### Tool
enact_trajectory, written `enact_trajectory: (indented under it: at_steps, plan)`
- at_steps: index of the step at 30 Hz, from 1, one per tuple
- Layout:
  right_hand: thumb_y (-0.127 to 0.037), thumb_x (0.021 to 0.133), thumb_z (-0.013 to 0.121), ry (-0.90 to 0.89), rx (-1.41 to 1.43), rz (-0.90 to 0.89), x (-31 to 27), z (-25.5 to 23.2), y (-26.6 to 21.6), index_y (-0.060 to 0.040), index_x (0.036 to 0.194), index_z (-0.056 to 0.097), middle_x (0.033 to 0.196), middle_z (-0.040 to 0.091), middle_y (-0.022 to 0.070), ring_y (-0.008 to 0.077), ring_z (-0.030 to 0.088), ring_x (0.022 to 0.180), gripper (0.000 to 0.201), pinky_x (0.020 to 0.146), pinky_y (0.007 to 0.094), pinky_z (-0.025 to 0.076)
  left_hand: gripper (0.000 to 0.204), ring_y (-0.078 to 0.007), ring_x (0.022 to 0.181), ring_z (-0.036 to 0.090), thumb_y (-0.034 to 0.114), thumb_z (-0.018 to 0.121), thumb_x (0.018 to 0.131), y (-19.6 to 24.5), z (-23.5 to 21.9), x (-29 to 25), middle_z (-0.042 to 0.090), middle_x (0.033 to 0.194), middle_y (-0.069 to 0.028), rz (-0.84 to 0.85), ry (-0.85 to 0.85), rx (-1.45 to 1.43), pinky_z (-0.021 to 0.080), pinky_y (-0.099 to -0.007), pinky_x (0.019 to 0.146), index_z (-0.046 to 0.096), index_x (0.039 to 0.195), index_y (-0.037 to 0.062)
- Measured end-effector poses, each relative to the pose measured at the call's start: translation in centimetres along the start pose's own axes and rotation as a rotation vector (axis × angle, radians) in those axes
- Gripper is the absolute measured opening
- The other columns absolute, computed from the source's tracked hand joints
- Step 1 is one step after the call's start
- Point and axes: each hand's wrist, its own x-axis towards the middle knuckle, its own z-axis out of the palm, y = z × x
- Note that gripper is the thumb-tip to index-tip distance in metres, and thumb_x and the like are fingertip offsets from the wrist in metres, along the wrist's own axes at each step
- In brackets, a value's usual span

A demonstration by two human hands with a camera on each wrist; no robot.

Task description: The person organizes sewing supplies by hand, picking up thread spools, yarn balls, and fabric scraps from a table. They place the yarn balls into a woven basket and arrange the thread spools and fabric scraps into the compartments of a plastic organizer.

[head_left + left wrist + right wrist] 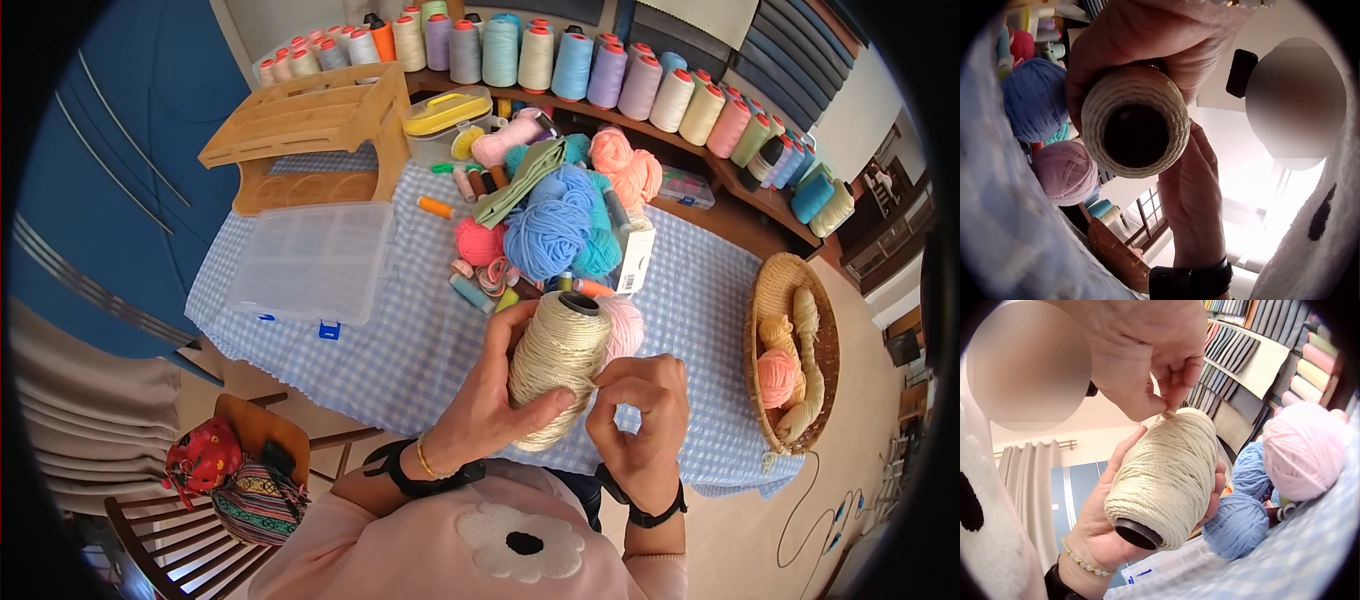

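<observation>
A cone of cream cord (560, 365) is held upright, slightly tilted, above the front of the table. The left hand (485, 395) grips it round its side, thumb across the front. At the cone's right side, the right hand (640, 415) pinches a bit of the cord between thumb and forefinger; the right wrist view shows these fingertips (1163, 412) against the wound cord (1166, 475). In the left wrist view the cone's hollow end (1136, 136) faces the camera, with the left hand (1154, 37) around it.
Behind the cone lie blue yarn (548, 225), a pink ball (625, 327) and small spools. A clear plastic box (310, 260) and wooden rack (300, 120) stand left. A wicker basket (765, 300) holding yarn is at right. Thread cones line the back shelf (770, 200).
</observation>
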Motion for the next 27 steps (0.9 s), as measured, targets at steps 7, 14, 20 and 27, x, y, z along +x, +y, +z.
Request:
enact_trajectory:
  at_steps: [7,14,20,27]
  plan:
    - [0.011,0.072,0.065,-0.04,0.251,0.137,-0.1,-0.2,0.4,-0.0086,0.096,0.058,0.093,0.062,0.0056,0.0249,0.057,0.077,0.031,0.071,0.0353,0.042,0.082,-0.0246,0.127,0.045,0.023,0.076,0.086,0.1,0.0,-0.1,0.045,0.134,-0.0183,-0.015,-0.012,-0.002,0.037,-0.0405,0.108,0.025,0.145,-0.001]
    - [0.013,0.076,0.062,-0.017,0.277,0.317,0.0,0.1,-0.6,-0.0023,0.097,0.061,0.09,0.059,0.0114,0.0246,0.058,0.078,0.026,0.075,0.0348,0.047,0.08,-0.0246,0.126,0.046,0.023,0.075,0.087,-0.4,0.1,0.0,0.045,0.134,-0.0189,0.002,0.01,0.021,0.039,-0.0405,0.107,0.025,0.144,-0.0012]
    - [0.011,0.079,0.065,-0.026,0.222,0.294,-0.1,0.1,-0.7,-0.0025,0.101,0.062,0.093,0.06,0.0119,0.0252,0.059,0.081,0.026,0.074,0.0346,0.048,0.083,-0.0249,0.128,0.045,0.022,0.075,0.087,-1.1,0.3,-0.1,0.043,0.136,-0.0194,0.001,0.059,-0.011,0.038,-0.0408,0.108,0.023,0.146,-0.0014]
    - [0.006,0.077,0.074,-0.03,0.199,0.304,-0.3,0.3,-0.8,-0.004,0.102,0.064,0.095,0.062,0.0112,0.0263,0.06,0.083,0.029,0.074,0.0358,0.047,0.085,-0.0248,0.128,0.044,0.022,0.075,0.086,-1.1,0.1,-0.1,0.042,0.137,-0.0189,0.001,0.059,0.018,0.038,-0.0412,0.108,0.021,0.148,-0.0016]
